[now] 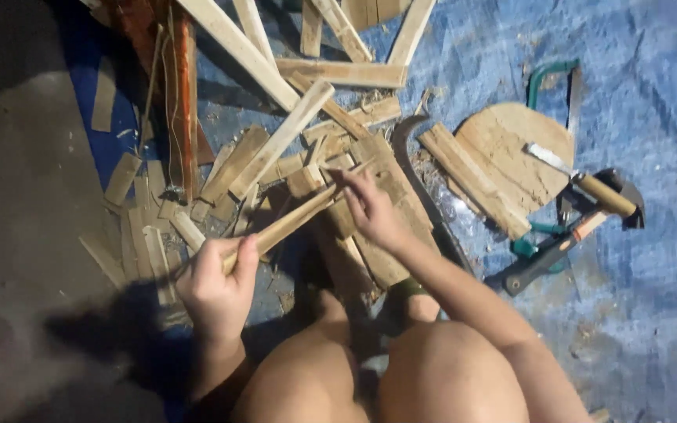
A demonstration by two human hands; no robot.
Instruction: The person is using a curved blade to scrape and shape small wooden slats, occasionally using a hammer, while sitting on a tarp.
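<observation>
A crumpled blue tarp (652, 94) covers a grey concrete floor (17, 196), littered with bamboo offcuts (146, 235) in dim light. The left hand (217, 286) is closed around the near end of a pale split bamboo strip (291, 221); the right hand (370, 207) seems to pinch its far end. A round wooden block (511, 153) lies nearby.
</observation>
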